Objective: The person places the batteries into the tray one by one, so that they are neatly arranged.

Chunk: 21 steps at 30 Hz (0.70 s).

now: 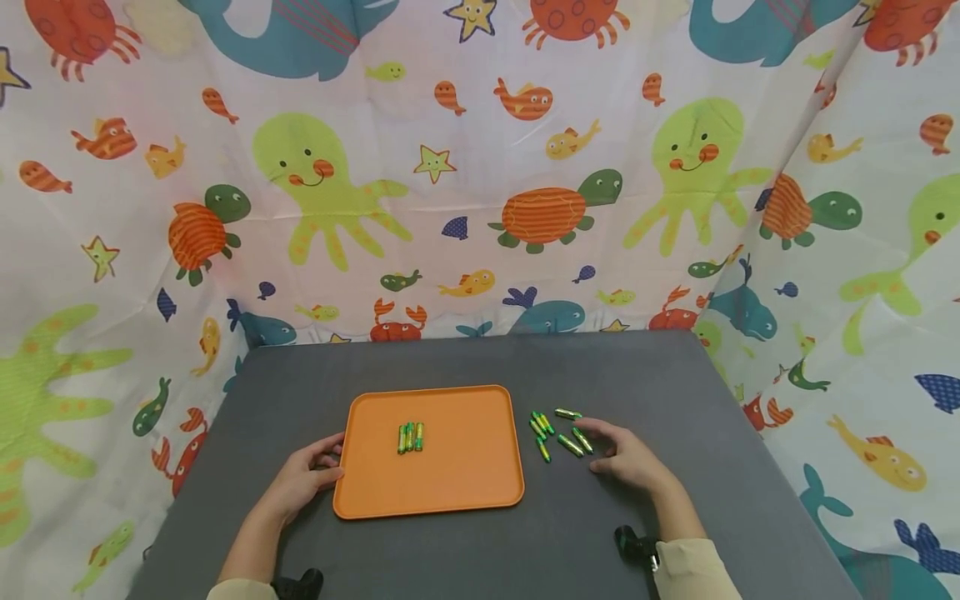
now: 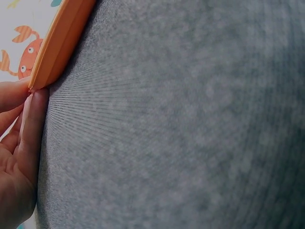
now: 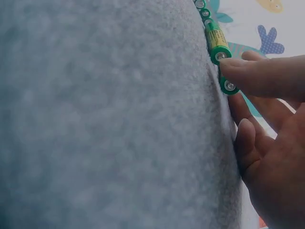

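A flat dark grey table (image 1: 675, 375) with a fine fabric-like surface fills the foreground. Behind and around it hangs a white cloth backdrop (image 1: 480, 250) printed with sea creatures — green octopuses, orange turtles, blue whales, red crabs, yellow starfish.

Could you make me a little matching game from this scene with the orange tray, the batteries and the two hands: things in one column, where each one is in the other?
Things:
1. flat orange plastic tray
2. three green and yellow batteries in a row
3. loose green and yellow batteries
4. left hand

Places:
A. on the grey table, by the right hand's fingertips
B. touching the tray's left edge
C. inside the tray
D. in the middle of the grey table

Pairs: 1-D, 2-C, 3-A, 4-B
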Tool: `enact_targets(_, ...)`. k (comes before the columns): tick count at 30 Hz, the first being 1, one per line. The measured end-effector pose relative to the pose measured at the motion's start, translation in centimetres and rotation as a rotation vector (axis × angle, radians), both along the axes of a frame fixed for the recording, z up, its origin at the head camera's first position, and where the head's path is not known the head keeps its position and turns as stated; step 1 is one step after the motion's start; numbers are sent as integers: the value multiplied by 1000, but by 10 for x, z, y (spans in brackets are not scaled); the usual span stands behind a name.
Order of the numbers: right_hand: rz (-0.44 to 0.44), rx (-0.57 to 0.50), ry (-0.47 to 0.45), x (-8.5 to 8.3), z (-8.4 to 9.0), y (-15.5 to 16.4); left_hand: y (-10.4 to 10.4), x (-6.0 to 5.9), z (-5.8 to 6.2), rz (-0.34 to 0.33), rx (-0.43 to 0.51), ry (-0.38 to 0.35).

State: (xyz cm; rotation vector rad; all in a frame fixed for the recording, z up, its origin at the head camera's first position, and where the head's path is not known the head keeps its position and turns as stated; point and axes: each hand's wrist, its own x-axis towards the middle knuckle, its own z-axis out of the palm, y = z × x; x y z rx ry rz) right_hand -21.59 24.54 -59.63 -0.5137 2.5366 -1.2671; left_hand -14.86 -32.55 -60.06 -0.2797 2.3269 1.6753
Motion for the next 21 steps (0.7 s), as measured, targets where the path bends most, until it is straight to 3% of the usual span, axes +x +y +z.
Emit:
enact_targets(12,-23,65,45,-1,3,-5,1,-1,1,-2,30,-1)
enact_targets(21,-151,81,-6,0,-2,-4,1,1,1,1,11,3)
